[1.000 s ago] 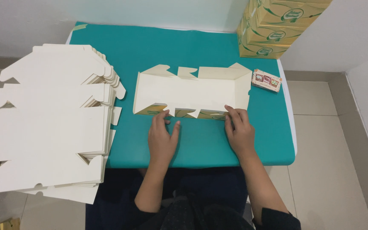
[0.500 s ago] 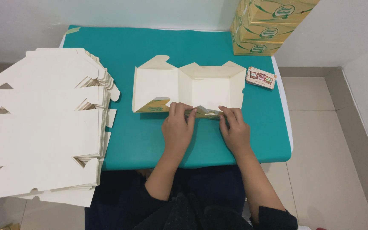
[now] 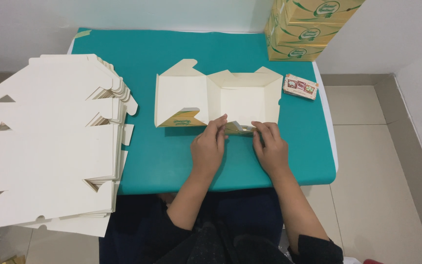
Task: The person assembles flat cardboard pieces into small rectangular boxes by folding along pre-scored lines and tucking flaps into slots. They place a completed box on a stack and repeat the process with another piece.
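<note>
While both hands worked at the near edge, the half-folded carton blank [image 3: 218,98] lay flat-bottomed on the teal table [image 3: 147,161], cream inside up, just beyond the fingertips. Its near flap, with green-and-yellow print showing, sat between the two hands and touched both. Left hand [image 3: 208,149]: fingers curled, tips pinching the flap's left end. Right hand [image 3: 271,146]: fingers bent, tips pressed on the flap's right end; whether it gripped or only pressed could not be told. The blank's left panel lay open and flat; the right part had walls partly raised around a square floor.

Count: one blank in hand. One large stack of flat carton blanks [image 3: 54,146] at the left, overhanging the table edge, well apart from the hands; the number of sheets was too many and too close-packed to tell. One small printed packet [image 3: 300,86] just beside the blank's far right corner, not touching it. Three finished green-and-yellow cartons [image 3: 308,29] showed stacked at the far right corner, the top one cut by the frame.

Pose: both forearms came up from the bottom, dark sleeves at the elbows, wrists low over the table, palms down, hands near each other with a gap between them.
</note>
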